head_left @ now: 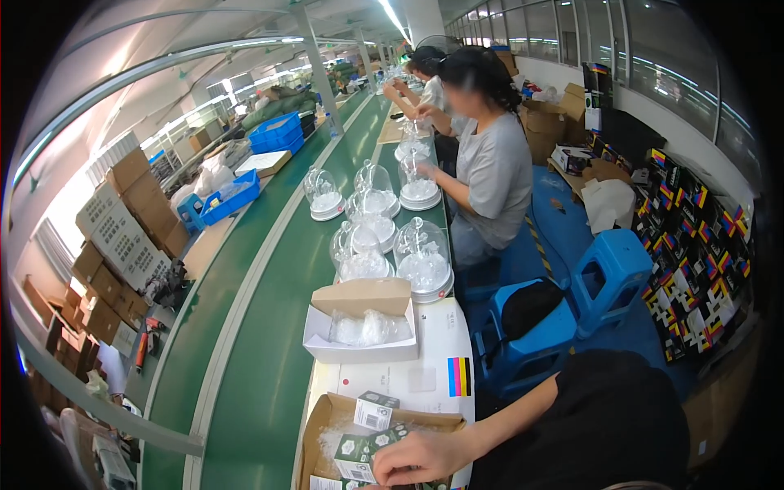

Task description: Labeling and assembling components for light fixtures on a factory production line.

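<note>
Right hand [420, 457] came in from lower right, fingers curled over small green-white box [357, 456], apparently gripping it. Box sat inside open brown carton [327, 408] at near end of table [425, 380]. Second small box [375, 411] stood just behind in same carton. Left hand not visible. Open white box [359, 347] with clear plastic lay farther along. Clear domes [422, 257] beyond it. Seated person in grey shirt [490, 171] worked at the domes.
</note>
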A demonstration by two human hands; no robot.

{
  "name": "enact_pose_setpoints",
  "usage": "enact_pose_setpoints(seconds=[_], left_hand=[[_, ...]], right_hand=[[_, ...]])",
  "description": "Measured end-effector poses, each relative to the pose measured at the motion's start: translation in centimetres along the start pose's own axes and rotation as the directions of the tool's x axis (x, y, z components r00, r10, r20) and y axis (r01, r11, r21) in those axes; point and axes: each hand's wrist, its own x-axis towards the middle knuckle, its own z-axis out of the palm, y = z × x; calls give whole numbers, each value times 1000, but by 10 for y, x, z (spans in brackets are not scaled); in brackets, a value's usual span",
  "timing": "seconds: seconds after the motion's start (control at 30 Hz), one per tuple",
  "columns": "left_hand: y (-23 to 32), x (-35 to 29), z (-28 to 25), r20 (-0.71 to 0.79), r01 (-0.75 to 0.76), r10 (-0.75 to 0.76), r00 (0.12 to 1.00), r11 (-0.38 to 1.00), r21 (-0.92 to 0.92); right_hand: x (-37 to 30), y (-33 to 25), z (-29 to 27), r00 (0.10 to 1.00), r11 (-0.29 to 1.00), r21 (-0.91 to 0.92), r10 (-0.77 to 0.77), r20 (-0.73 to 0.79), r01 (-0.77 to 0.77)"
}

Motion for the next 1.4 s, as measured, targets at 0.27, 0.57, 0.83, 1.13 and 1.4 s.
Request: enact_pose_setpoints(seconds=[0.27, 0.57, 0.83, 1.13, 1.4], left_hand=[[51, 37, -15, 672, 551, -740, 30, -549, -629], [35, 38, -17, 673, 519, -736, 71, -549, -655], [37, 40, -19, 727, 494, -681, 89, -604, -626], [33, 42, -18, 772, 482, -625, 114, -645, -593], [33, 37, -22, 748, 421, -650, 137, -645, -638]], right_hand=[[-3, 4, -10, 997, 989, -131, -73, 4, 73], [-3, 3, -10, 1000, 998, -60, -10, 5, 10], [-12, 3, -9, 990, 990, -107, -101, -93, 91], [-11, 8, -13, 984, 981, -141, -145, -105, 129], [-4, 2, -13, 999, 999, 40, -10, -44, 12]])
